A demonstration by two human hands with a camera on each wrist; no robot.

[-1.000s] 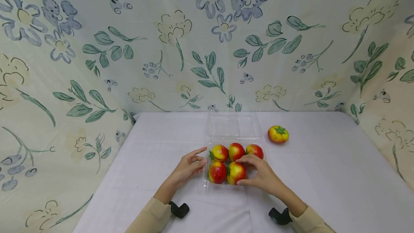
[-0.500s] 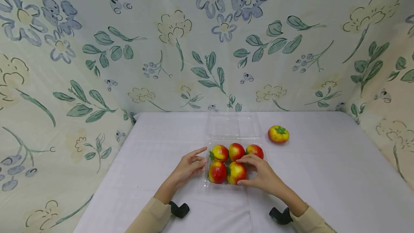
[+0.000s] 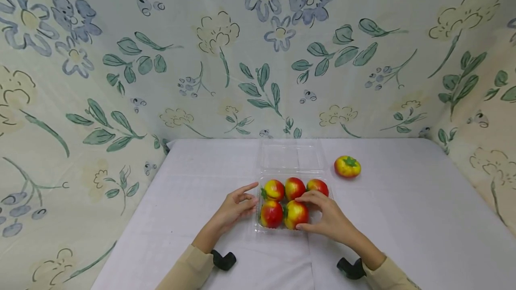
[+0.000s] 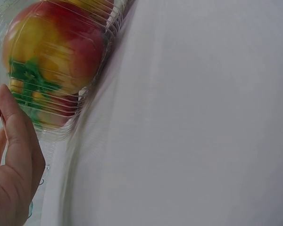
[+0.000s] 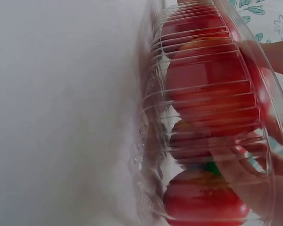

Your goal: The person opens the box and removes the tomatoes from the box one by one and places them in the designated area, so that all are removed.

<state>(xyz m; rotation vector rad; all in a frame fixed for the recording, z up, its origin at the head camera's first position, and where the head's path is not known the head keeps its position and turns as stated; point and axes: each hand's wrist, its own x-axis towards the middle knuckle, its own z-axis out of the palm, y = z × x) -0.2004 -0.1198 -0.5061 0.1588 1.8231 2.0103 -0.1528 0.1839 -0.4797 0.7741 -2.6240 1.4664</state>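
The right hand [image 3: 329,219] pinches 1 fruit [image 3: 296,214] between finger and thumb, lower center of the frame, inside the tray [image 3: 266,230]. The left hand [image 3: 235,206], fingers loosely extended, touches the tray's left edge. Fruit: likely light, firm, slick; grasp across its widest part.

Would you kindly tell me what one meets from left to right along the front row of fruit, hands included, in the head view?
Left hand, mostly red fruit, yellow-and-red fruit, right hand.
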